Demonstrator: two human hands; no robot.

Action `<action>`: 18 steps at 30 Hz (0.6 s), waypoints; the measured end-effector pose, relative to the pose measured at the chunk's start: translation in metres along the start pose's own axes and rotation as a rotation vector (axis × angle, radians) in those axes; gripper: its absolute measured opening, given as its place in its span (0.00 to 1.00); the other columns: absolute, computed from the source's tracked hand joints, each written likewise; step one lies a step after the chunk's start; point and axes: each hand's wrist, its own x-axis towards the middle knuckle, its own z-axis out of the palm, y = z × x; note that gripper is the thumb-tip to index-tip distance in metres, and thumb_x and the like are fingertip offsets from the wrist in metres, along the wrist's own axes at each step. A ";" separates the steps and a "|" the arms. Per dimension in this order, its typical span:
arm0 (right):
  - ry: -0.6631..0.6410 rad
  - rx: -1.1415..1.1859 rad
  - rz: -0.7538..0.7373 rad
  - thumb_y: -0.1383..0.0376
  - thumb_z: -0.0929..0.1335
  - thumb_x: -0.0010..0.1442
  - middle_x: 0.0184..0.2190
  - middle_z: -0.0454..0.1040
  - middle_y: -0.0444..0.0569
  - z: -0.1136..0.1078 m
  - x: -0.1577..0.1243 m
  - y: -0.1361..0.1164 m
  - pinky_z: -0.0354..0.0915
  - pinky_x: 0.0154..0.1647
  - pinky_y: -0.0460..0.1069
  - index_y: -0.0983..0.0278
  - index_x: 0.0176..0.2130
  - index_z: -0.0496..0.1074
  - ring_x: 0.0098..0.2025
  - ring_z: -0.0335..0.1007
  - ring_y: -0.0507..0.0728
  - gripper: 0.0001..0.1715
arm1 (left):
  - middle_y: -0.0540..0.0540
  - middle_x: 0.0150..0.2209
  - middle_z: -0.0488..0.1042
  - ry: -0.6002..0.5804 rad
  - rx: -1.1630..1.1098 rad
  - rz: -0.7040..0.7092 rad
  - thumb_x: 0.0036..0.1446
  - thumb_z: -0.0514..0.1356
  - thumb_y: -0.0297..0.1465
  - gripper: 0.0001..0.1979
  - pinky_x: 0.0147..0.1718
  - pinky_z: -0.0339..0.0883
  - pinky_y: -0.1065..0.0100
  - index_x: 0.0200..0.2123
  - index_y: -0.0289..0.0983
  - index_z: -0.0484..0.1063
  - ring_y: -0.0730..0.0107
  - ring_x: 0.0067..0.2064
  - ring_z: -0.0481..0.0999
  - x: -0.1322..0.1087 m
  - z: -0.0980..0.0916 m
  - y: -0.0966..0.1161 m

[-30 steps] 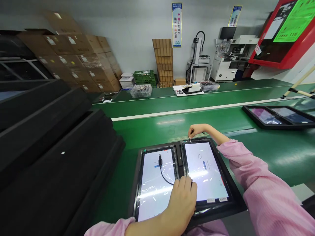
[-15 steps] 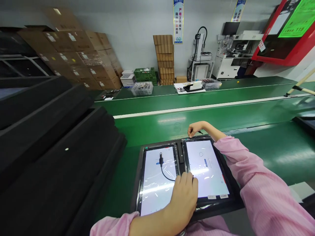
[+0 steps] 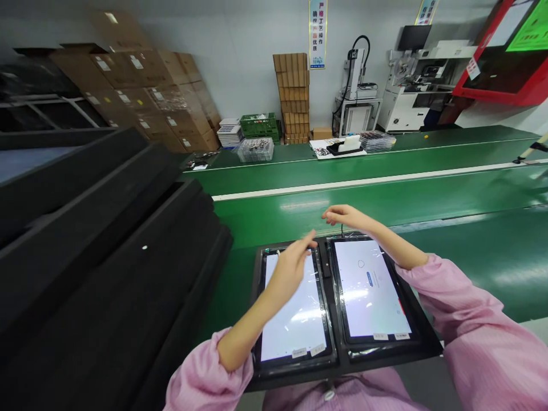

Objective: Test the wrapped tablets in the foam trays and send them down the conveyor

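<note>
Two tablets with lit white screens lie side by side in a black foam tray, the left tablet (image 3: 295,325) and the right tablet (image 3: 377,311), both under clear film. My left hand (image 3: 291,268) hovers over the upper part of the left tablet, fingers stretched toward the upper right and holding nothing visible. Just beyond the top edge of the right tablet is my right hand (image 3: 345,216), its fingers extended leftward and apart from the tablet. A short black cable end (image 3: 342,229) stands at that top edge, below my right hand. The black foam tray (image 3: 299,377) rests on the green belt.
Large black foam trays (image 3: 128,274) are stacked at the left. Behind the green belt (image 3: 257,220) runs a second belt carrying a clear plastic box (image 3: 256,149) and a white board (image 3: 319,149). Cardboard boxes (image 3: 145,74) and machines stand along the wall.
My left hand has moved up from between the tablets and opened. My right hand has loosened its pinch. The cable that lay across the left tablet's screen is no longer seen there.
</note>
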 end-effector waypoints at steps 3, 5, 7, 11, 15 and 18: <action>0.073 0.166 -0.082 0.46 0.69 0.60 0.41 0.79 0.53 0.050 0.002 -0.031 0.71 0.43 0.52 0.65 0.50 0.72 0.41 0.76 0.58 0.29 | 0.47 0.36 0.79 0.171 0.047 -0.135 0.66 0.49 0.27 0.31 0.41 0.69 0.66 0.71 0.38 0.50 0.66 0.36 0.78 0.020 -0.021 -0.010; 0.205 0.276 -0.151 0.50 0.72 0.57 0.40 0.79 0.52 0.076 0.012 -0.052 0.72 0.45 0.53 0.64 0.43 0.75 0.41 0.76 0.58 0.23 | 0.47 0.32 0.79 0.253 0.175 -0.199 0.65 0.51 0.28 0.36 0.38 0.68 0.66 0.73 0.33 0.42 0.63 0.34 0.78 0.032 -0.028 -0.011; 0.352 0.342 -0.218 0.53 0.71 0.57 0.40 0.80 0.51 0.091 0.027 -0.069 0.72 0.49 0.54 0.63 0.39 0.76 0.42 0.76 0.58 0.17 | 0.43 0.33 0.80 0.324 0.293 -0.245 0.66 0.52 0.29 0.37 0.39 0.68 0.65 0.73 0.30 0.39 0.59 0.35 0.79 0.045 -0.033 -0.009; 0.490 0.360 -0.271 0.55 0.68 0.59 0.46 0.78 0.51 0.088 0.064 -0.087 0.69 0.56 0.54 0.62 0.43 0.75 0.49 0.74 0.58 0.16 | 0.33 0.43 0.81 0.351 0.311 -0.289 0.67 0.53 0.32 0.39 0.46 0.69 0.58 0.73 0.29 0.36 0.48 0.46 0.81 0.066 -0.046 -0.004; 0.388 0.309 -0.270 0.52 0.61 0.64 0.48 0.77 0.53 0.066 0.087 -0.087 0.71 0.53 0.54 0.63 0.49 0.70 0.51 0.73 0.57 0.23 | 0.27 0.65 0.65 0.328 0.183 -0.148 0.66 0.56 0.36 0.39 0.60 0.62 0.50 0.73 0.32 0.41 0.46 0.66 0.66 0.031 -0.058 -0.012; 0.167 0.198 -0.255 0.54 0.69 0.58 0.35 0.79 0.49 0.059 0.091 -0.077 0.72 0.47 0.53 0.63 0.45 0.72 0.39 0.76 0.56 0.20 | 0.34 0.70 0.58 0.225 0.199 -0.134 0.64 0.58 0.39 0.36 0.66 0.53 0.45 0.71 0.40 0.51 0.50 0.70 0.58 -0.043 -0.045 -0.030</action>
